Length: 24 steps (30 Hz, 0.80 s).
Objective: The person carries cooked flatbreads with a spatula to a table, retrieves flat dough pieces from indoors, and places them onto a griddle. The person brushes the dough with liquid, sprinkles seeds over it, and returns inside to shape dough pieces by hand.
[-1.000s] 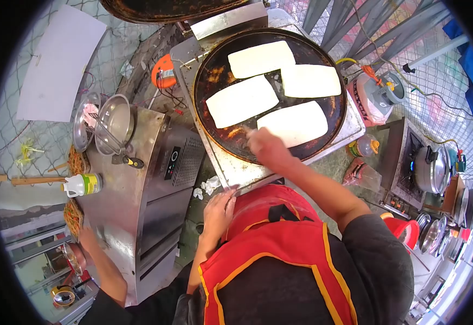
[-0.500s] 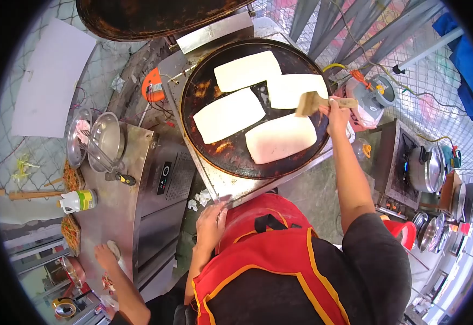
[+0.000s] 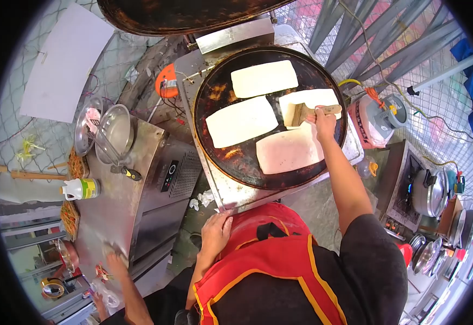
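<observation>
My right hand point(image 3: 326, 127) is closed around the wooden handle of a wide flat brush point(image 3: 297, 115). Its bristles touch the right-hand white dough sheet point(image 3: 323, 97) on a round black griddle point(image 3: 247, 176). Below that lies the nearest dough sheet point(image 3: 288, 151), pinkish and speckled, partly covered by my hand. Two more pale sheets rest on the griddle, a far dough sheet point(image 3: 264, 78) and a left dough sheet point(image 3: 242, 122). By the front edge of the griddle stand, against the red apron point(image 3: 258, 222), my left hand point(image 3: 216, 234) rests with loosely extended fingers, holding nothing.
A raised round lid point(image 3: 193, 16) stands behind the griddle. On the steel counter point(image 3: 117, 200) at left are metal bowls point(image 3: 116, 135), a spatula and a white jug point(image 3: 79, 189). Another person's hand point(image 3: 116, 262) is there. At right stand a gas cylinder point(image 3: 393, 111) and a pot point(image 3: 430, 192).
My right hand has moved the brush down and left across the right-hand sheet. The whole view has shifted slightly. At the counter, the other person's arm has moved, and a second hand appears lower left.
</observation>
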Each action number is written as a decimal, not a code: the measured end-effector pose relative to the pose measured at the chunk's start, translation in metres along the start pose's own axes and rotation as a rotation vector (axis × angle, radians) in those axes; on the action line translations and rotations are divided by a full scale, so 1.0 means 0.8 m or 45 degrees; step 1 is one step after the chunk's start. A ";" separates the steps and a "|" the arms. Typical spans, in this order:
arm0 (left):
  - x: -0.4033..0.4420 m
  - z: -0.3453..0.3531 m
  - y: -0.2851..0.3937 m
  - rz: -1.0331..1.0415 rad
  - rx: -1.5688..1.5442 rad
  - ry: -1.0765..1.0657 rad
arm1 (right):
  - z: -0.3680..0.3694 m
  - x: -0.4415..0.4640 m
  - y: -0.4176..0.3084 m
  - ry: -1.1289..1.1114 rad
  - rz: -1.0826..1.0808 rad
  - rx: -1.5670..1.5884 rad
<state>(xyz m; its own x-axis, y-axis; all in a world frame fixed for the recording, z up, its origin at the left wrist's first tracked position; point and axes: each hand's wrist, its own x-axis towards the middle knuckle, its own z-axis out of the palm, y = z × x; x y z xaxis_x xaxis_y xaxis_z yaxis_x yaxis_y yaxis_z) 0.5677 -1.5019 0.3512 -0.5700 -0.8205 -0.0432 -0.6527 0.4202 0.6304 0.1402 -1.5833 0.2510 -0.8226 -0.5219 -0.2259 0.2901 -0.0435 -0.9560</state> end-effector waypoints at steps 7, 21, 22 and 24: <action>0.003 -0.006 0.007 -0.006 0.017 -0.008 | 0.034 0.022 0.017 -0.036 0.058 0.127; 0.010 0.000 0.002 0.046 0.033 0.018 | -0.001 0.006 -0.039 -0.126 0.147 0.237; 0.010 0.000 0.002 0.035 0.020 0.002 | -0.016 0.006 -0.032 -0.127 0.087 0.151; 0.009 0.000 0.002 0.008 -0.008 -0.022 | -0.037 0.006 -0.009 -0.105 0.130 0.102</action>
<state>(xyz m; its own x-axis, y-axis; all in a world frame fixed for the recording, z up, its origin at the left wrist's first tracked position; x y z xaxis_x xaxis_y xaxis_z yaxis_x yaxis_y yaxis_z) 0.5625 -1.5073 0.3521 -0.5827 -0.8110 -0.0529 -0.6459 0.4226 0.6358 0.1196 -1.5604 0.2511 -0.7448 -0.5952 -0.3018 0.4110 -0.0528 -0.9101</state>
